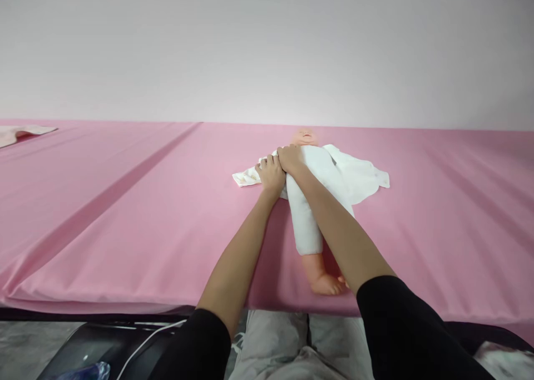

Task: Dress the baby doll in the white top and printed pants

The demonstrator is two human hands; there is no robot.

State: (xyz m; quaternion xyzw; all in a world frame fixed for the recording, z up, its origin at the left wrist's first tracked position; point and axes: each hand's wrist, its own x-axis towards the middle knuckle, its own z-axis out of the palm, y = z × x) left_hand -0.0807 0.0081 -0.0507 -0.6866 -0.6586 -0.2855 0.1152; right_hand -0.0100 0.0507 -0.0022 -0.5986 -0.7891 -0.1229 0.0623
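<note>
A baby doll (306,230) lies on its back, its head at the far side and its feet towards me. Its torso and legs are white. Spread out beneath it is a white baby shirt (362,177), with one sleeve (246,178) reaching out to the left. My left hand (272,174) is closed over this sleeve beside the doll, fingers curled down onto the fabric. Right beside it, touching it, my right hand (291,157) grips the shirt at the doll's shoulder. The doll's arm there is hidden, and my right forearm covers much of one leg.
The pink cloth (125,230) drapes the table, with folds on both sides. A pale cloth (25,134) lies at the far left. Behind the table stands a white panel (267,52). A black chair (104,346) with a white cable is below the front edge.
</note>
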